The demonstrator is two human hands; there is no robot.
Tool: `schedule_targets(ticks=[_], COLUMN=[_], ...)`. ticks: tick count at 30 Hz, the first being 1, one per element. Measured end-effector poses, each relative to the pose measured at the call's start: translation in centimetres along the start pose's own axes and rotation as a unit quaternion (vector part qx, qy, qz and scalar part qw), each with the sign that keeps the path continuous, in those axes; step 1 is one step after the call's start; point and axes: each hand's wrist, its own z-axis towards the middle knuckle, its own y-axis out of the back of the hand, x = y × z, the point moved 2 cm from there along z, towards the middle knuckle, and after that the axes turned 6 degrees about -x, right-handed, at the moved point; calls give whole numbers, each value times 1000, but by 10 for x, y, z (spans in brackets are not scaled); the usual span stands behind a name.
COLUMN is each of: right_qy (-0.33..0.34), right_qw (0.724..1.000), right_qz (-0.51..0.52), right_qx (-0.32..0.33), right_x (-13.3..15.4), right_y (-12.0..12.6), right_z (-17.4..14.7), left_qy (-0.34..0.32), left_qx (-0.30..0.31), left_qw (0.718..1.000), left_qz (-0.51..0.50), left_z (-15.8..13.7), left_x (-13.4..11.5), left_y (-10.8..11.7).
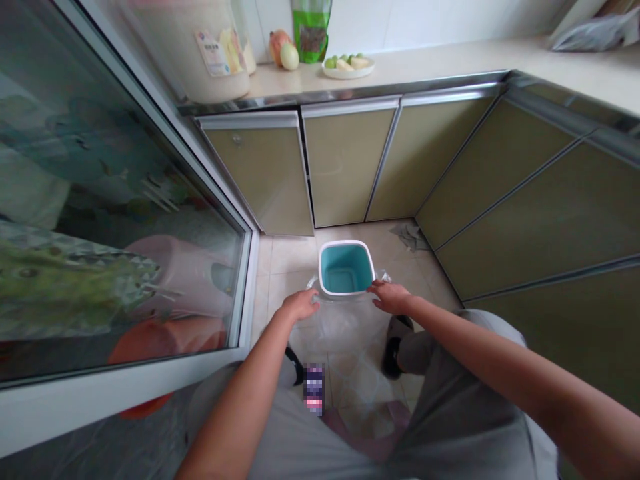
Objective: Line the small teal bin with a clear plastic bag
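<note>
A small bin [347, 293] with a teal inside and a white rim stands upright on the floor ahead of me. Thin clear plastic, which looks like a bag [343, 319], spreads in front of the bin, and loose bits of it show at both sides of the rim. My left hand [301, 305] is closed on the plastic a little left of the bin's near corner. At the near right corner, my right hand [391, 297] pinches the plastic, its fingertips by the rim. How far the bag reaches around the bin is hard to make out.
Cabinets [350, 160] run behind and to the right, under a counter [425, 60] holding a plate of fruit [349, 67], a green pouch [312, 30] and a large container [210, 60]. A glass sliding door [125, 200] stands left. Grey scraps [411, 236] lie in the corner.
</note>
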Motion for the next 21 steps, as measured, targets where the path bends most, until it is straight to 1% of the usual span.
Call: schedule_targets(ticks=[2,4,6,9,13,14,16,18,19,21], right_qy=[-9,-19,-23,-33,-46,-44,-37,-33,-32,-25], right_qw=[999,997,994,987,974,973,977,982,982,977], right_qz=[35,70,103,151,204,207,199,182,180,208], right_qx=[-10,-13,-20,-48,-89,-88,-71,-49,-40,-24], right_x=[5,10,15,21,25,26,28,30,30,29], right_y=[8,16,22,27,26,23,17,10,7,8], right_z=[-13,-30,-50,-85,-120,-124,-128,-125,-122,-113], left_qy=[3,3,-5,-25,-42,-46,-53,-56,-63,-84], left_qx=[43,66,65,55,32,35,62,89,90,70], left_qw=[999,998,998,997,998,997,996,994,994,992], left_qz=[2,3,16,37,41,45,43,16,-5,-56], left_z=[0,0,0,-5,-24,-31,-45,-55,-57,-56], left_x=[4,4,-1,-12,-24,-26,-31,-37,-41,-56], left_y=[-8,-14,-16,-15,-11,-11,-12,-12,-10,-2])
